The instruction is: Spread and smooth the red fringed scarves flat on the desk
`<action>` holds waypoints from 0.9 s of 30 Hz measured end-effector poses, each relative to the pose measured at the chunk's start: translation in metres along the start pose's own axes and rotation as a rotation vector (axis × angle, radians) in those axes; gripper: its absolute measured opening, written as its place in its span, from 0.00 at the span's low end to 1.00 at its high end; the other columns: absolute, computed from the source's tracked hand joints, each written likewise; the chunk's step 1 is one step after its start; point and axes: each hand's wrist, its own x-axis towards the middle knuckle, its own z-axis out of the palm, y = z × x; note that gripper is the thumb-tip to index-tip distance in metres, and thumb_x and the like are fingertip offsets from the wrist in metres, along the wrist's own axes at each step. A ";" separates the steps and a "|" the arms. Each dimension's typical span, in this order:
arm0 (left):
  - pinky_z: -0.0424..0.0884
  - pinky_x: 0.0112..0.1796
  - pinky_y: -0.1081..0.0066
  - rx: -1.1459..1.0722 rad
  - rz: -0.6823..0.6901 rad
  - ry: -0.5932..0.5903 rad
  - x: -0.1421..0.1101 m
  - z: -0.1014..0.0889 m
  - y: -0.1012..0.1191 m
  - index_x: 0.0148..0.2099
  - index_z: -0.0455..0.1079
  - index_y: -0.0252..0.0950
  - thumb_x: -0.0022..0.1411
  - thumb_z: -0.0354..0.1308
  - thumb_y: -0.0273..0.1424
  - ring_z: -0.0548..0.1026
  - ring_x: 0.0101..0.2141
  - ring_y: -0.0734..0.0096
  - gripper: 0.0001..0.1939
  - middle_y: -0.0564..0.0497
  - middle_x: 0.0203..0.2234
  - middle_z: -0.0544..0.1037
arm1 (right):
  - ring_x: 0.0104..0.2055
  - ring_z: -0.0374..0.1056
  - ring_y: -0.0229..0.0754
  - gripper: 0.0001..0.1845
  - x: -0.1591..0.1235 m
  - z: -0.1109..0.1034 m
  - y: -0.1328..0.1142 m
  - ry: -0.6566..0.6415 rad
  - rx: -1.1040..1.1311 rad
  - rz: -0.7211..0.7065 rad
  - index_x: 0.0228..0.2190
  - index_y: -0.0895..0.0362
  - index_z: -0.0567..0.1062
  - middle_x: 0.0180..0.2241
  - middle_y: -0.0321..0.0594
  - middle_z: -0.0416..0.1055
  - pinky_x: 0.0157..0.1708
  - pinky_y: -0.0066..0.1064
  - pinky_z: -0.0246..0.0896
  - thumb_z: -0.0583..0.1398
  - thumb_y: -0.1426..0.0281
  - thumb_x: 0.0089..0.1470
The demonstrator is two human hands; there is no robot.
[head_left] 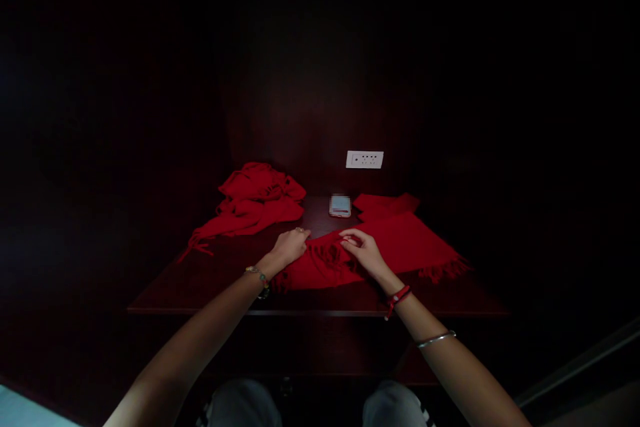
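Note:
A red fringed scarf lies bunched near the front of the dark wooden desk, its tassels gathered between my hands. My left hand is closed on the scarf's left part, with a ring on one finger. Over the right side of the bunched part is my right hand, its fingers curved and a little apart at the cloth. Flatter red cloth spreads to the right of that hand, with fringe at its right end. Whether it is the same piece, I cannot tell.
A crumpled red scarf pile sits at the back left, tassels trailing forward. A phone with a lit screen lies at the back middle. Above it, a white socket panel is on the dark wall. The desk's front edge runs above my knees.

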 end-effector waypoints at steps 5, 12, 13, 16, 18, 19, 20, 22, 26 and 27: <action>0.64 0.38 0.76 -0.289 -0.052 0.072 0.009 0.001 -0.033 0.39 0.68 0.33 0.51 0.46 0.22 0.70 0.36 0.73 0.14 0.48 0.35 0.73 | 0.34 0.67 0.37 0.10 -0.017 0.028 -0.022 -0.159 0.071 0.008 0.31 0.57 0.70 0.30 0.38 0.70 0.37 0.31 0.62 0.59 0.67 0.42; 0.65 0.35 0.74 -0.404 -0.313 0.087 0.000 0.005 -0.065 0.40 0.67 0.30 0.55 0.45 0.28 0.71 0.33 0.72 0.13 0.48 0.32 0.74 | 0.38 0.65 0.37 0.09 -0.036 0.047 -0.049 -0.399 -0.266 -0.182 0.35 0.55 0.71 0.34 0.39 0.70 0.40 0.31 0.60 0.54 0.71 0.50; 0.64 0.37 0.73 -0.380 -0.319 0.115 -0.004 0.003 -0.064 0.41 0.67 0.31 0.55 0.46 0.28 0.70 0.35 0.71 0.13 0.47 0.33 0.73 | 0.39 0.65 0.38 0.10 -0.036 0.043 -0.051 -0.404 -0.357 -0.229 0.35 0.55 0.71 0.35 0.39 0.69 0.41 0.32 0.59 0.54 0.73 0.50; 0.61 0.41 0.70 -0.284 -0.266 0.211 -0.018 -0.003 -0.050 0.39 0.67 0.33 0.54 0.48 0.30 0.68 0.38 0.68 0.12 0.47 0.34 0.72 | 0.41 0.64 0.39 0.13 -0.037 0.031 -0.048 -0.466 -0.542 -0.279 0.39 0.54 0.71 0.37 0.41 0.68 0.42 0.32 0.58 0.55 0.74 0.49; 0.62 0.39 0.71 -0.292 -0.212 0.151 -0.027 -0.006 -0.036 0.35 0.68 0.34 0.55 0.46 0.35 0.69 0.35 0.68 0.12 0.49 0.31 0.73 | 0.42 0.63 0.40 0.16 -0.038 0.026 -0.042 -0.517 -0.624 -0.291 0.41 0.55 0.70 0.39 0.42 0.67 0.43 0.32 0.58 0.57 0.73 0.48; 0.63 0.37 0.71 -0.334 -0.198 0.086 -0.030 -0.007 -0.028 0.33 0.68 0.35 0.56 0.45 0.37 0.69 0.33 0.69 0.14 0.50 0.29 0.73 | 0.43 0.63 0.41 0.17 -0.040 0.026 -0.040 -0.535 -0.655 -0.303 0.42 0.55 0.69 0.40 0.43 0.67 0.43 0.32 0.57 0.57 0.72 0.47; 0.63 0.36 0.72 -0.396 -0.197 0.020 -0.032 -0.008 -0.021 0.33 0.68 0.35 0.57 0.44 0.39 0.70 0.32 0.70 0.16 0.50 0.29 0.73 | 0.43 0.62 0.42 0.19 -0.041 0.027 -0.038 -0.546 -0.679 -0.317 0.43 0.56 0.68 0.40 0.43 0.67 0.43 0.32 0.57 0.58 0.71 0.47; 0.63 0.36 0.73 -0.546 -0.231 -0.054 -0.034 -0.011 -0.010 0.35 0.67 0.34 0.57 0.43 0.41 0.70 0.33 0.70 0.17 0.50 0.32 0.73 | 0.44 0.62 0.42 0.20 -0.043 0.030 -0.036 -0.553 -0.712 -0.344 0.44 0.56 0.67 0.40 0.44 0.67 0.44 0.33 0.57 0.59 0.69 0.47; 0.64 0.34 0.74 -0.904 -0.394 -0.121 -0.030 -0.018 -0.001 0.46 0.62 0.34 0.55 0.47 0.38 0.70 0.35 0.73 0.18 0.49 0.36 0.72 | 0.38 0.65 0.40 0.14 -0.044 0.036 -0.038 -0.517 -0.749 -0.328 0.41 0.56 0.70 0.36 0.42 0.69 0.39 0.30 0.59 0.55 0.71 0.50; 0.64 0.33 0.75 -0.982 -0.421 -0.132 -0.029 -0.020 0.000 0.48 0.60 0.35 0.54 0.49 0.36 0.70 0.34 0.74 0.19 0.49 0.37 0.72 | 0.36 0.66 0.39 0.13 -0.043 0.037 -0.038 -0.497 -0.757 -0.317 0.39 0.56 0.71 0.34 0.42 0.69 0.37 0.29 0.60 0.53 0.72 0.51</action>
